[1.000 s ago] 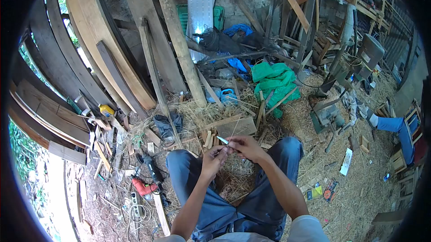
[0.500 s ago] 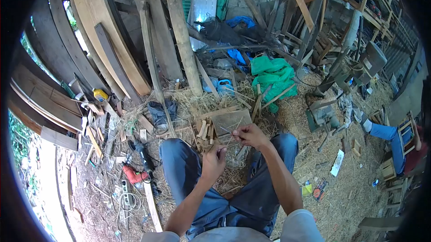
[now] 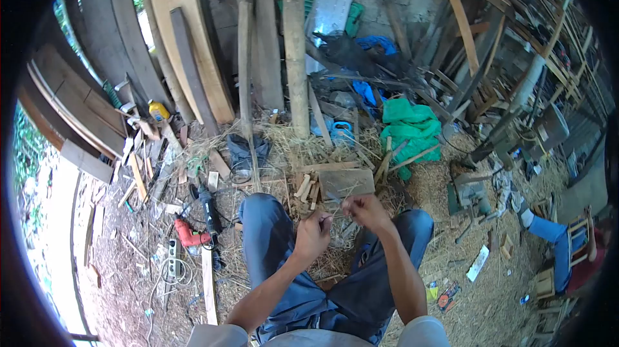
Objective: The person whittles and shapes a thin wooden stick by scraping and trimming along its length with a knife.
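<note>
My left hand (image 3: 314, 232) is closed above my left knee, its fingertips pinched on what looks like the end of a thin wood sliver, too small to make out fully. My right hand (image 3: 367, 212), just to its right and slightly farther forward, is closed around a slim tool whose thin grey blade (image 3: 333, 197) points left; it looks like a small knife, its handle hidden in the fingers. The two hands are close together but apart. Beyond them lie a wooden board (image 3: 348, 181) and several short wood pieces (image 3: 307, 188).
A red drill (image 3: 189, 232), a dark power tool (image 3: 209, 212) and a power strip (image 3: 173, 263) lie on the left. Planks (image 3: 193, 38) lean behind. A green cloth (image 3: 409, 129) and a machine (image 3: 471, 195) stand right. Another person's leg (image 3: 548, 228) shows far right.
The head view has shifted, so the surroundings appear farther right and lower on the left and centre. My hands remain close together; the thin sliver between them shows less clearly now.
</note>
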A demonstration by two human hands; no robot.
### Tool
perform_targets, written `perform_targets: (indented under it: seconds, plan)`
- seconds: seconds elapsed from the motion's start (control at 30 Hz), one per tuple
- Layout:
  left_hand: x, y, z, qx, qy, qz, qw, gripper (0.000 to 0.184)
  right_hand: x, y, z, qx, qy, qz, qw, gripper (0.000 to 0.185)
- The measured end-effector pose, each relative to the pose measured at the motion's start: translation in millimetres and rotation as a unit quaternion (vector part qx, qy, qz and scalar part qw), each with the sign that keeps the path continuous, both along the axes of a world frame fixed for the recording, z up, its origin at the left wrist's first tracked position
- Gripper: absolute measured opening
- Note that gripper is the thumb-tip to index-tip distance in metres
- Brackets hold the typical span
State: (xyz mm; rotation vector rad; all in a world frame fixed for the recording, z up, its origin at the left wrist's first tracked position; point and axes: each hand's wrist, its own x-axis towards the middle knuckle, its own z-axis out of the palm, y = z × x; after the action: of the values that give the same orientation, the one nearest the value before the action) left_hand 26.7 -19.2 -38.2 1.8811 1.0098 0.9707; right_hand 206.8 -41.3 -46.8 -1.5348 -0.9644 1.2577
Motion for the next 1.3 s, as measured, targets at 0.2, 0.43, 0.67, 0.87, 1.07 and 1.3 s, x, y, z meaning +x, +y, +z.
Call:
perform_targets:
  seconds: [0.2, 0.43, 0.67, 0.87, 1.07, 1.3]
  plan:
    - [-10, 3, 0, -0.025, 0.008, -0.013, 1.000, 0.008, 14, 12, -4, -0.002, -0.029, -0.024, 0.999, 0.023]
    - [-36, 8, 4, -0.036, 0.016, -0.006, 0.999, 0.006, 27, 27, -18, -0.018, -0.042, -0.069, 0.997, 0.019]
    - [-54, 25, -15, -0.123, -0.073, -0.029, 0.989, 0.012, 20, 17, -2, 0.019, 0.107, -0.087, 0.990, 0.025]
    - [-34, 23, -4, -0.330, -0.141, -0.040, 0.932, 0.017, -30, 12, -2, 0.053, 0.153, -0.003, 0.987, 0.029]
    - [-21, 13, -7, -0.395, -0.163, -0.069, 0.901, 0.019, -6, 21, -3, 0.022, 0.227, -0.055, 0.972, 0.029]
    - [-15, 15, -9, -0.467, -0.203, -0.044, 0.859, 0.016, 0, 9, 2, 0.037, 0.167, -0.023, 0.985, 0.025]
